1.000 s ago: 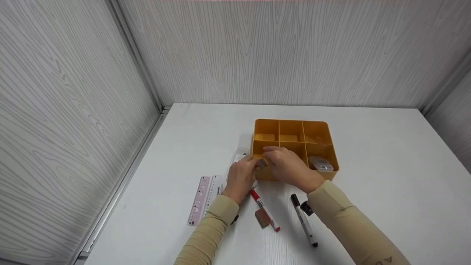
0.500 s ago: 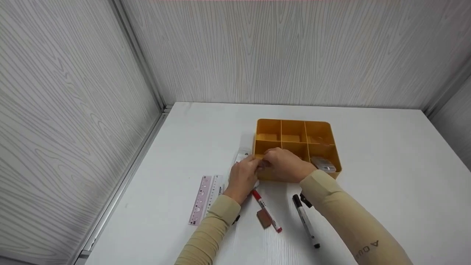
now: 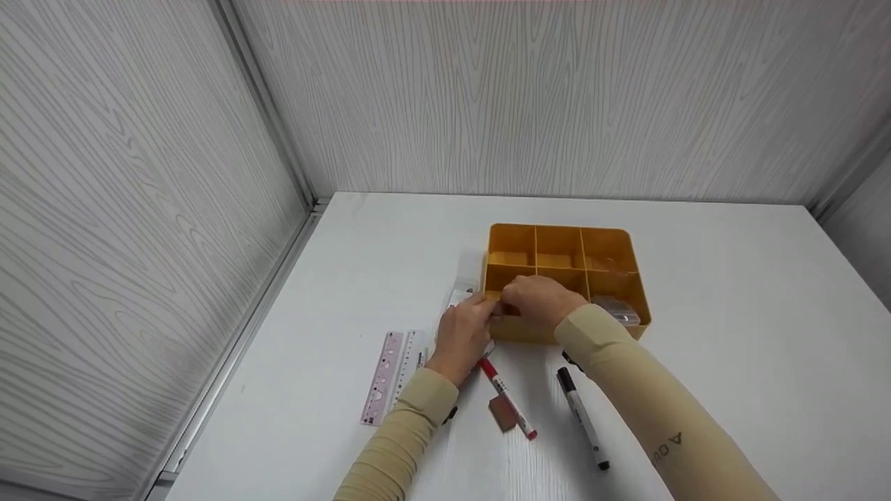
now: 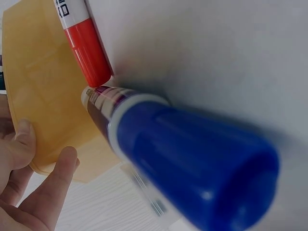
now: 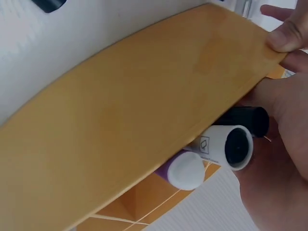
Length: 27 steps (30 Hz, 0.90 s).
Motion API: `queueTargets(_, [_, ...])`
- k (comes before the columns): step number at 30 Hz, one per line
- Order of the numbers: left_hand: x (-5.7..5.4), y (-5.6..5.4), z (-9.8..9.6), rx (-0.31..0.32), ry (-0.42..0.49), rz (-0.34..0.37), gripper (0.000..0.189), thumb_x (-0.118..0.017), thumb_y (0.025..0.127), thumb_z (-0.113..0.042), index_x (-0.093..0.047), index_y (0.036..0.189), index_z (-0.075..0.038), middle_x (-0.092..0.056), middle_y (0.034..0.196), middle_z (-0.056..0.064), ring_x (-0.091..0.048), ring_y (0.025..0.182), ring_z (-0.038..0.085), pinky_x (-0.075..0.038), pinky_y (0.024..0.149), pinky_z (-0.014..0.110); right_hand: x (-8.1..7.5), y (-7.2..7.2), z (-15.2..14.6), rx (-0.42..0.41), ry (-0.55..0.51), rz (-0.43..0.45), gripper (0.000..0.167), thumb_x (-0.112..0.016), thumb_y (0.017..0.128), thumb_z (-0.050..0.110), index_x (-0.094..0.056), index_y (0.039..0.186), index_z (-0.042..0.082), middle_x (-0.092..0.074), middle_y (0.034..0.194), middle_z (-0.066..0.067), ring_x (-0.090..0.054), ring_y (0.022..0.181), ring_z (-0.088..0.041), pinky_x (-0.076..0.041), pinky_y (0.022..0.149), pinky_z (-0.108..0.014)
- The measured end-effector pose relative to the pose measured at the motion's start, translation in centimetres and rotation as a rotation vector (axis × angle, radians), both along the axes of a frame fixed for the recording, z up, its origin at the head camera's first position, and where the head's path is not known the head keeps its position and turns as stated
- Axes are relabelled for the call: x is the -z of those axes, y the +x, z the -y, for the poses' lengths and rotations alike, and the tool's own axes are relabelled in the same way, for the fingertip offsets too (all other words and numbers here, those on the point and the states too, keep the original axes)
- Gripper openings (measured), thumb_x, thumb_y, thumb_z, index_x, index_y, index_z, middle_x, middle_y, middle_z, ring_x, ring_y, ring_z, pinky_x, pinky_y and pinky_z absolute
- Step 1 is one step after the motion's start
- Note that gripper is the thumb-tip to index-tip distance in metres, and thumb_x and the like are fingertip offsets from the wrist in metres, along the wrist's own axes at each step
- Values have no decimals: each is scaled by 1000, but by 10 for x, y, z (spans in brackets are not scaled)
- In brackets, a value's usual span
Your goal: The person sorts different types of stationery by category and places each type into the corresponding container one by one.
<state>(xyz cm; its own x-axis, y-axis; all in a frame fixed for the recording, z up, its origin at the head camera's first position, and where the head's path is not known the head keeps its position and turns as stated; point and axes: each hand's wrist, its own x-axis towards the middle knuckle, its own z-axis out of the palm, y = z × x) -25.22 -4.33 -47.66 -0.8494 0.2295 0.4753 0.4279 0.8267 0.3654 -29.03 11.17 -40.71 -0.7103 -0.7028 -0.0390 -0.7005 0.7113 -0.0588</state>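
A yellow six-compartment organizer box point(image 3: 529, 330) stands on the table. My left hand point(image 3: 463, 337) pinches its left front corner, the thumb on the outer wall in the right wrist view. My right hand point(image 3: 539, 299) reaches over the front left compartment, fingers bent down; the box wall hides its fingertips, so any hold is unclear. Beside that hand, the right wrist view has a black cylinder point(image 5: 248, 118), a white black-ended one point(image 5: 216, 144) and a purple white-ended one point(image 5: 185, 171) at the rim. A blue-capped tube point(image 4: 192, 159) looms under my left wrist.
A red marker point(image 3: 498, 386) and a brown block point(image 3: 502, 414) lie before the box, with a black-capped marker point(image 3: 583, 421) to their right. Left are a pink ruler point(image 3: 381, 379) and a clear ruler point(image 3: 408, 362). A clear plastic case point(image 3: 619, 309) occupies the front right compartment.
My right hand has lowered into the front left compartment, and its forearm has swung left. A small greyish thing seen between the hands earlier is now mostly hidden. My left hand stays at the corner.
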Motion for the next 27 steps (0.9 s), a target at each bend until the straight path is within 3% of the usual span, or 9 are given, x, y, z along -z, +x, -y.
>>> queueTargets(7, [-1,0,-2,-9,-20,3,14,-62,98,-14,-74,105,-12,-72,96,1,-63,75,12,-58,75,26,-1,-1,3,45,73,-49,10,-75,86,11,-77,95,7,-76,87,-11,-67,72,-21,-60,82,-36])
queueTargets(13, [0,-1,-2,-39,-54,-38,9,-66,94,-11,-75,96,-12,-69,88,-1,-60,69,13,-55,65,28,0,0,4,13,126,-100,6,-77,83,7,-76,89,9,-75,82,-9,-62,65,-18,-61,73,-35])
queueTargets(21, [1,-1,-2,-35,-35,-23,11,-65,96,-12,-75,97,-12,-69,89,0,-58,68,12,-54,65,26,3,1,2,6,65,-91,15,-75,84,7,-78,98,8,-77,89,-10,-71,76,-22,-60,80,-35])
queueTargets(27, [1,-1,0,-22,-17,-23,9,-68,94,-16,-73,101,-12,-71,96,0,-59,71,12,-56,68,26,-2,7,0,-35,16,-163,16,-77,84,14,-78,99,8,-76,90,-9,-68,80,-24,-59,86,-38])
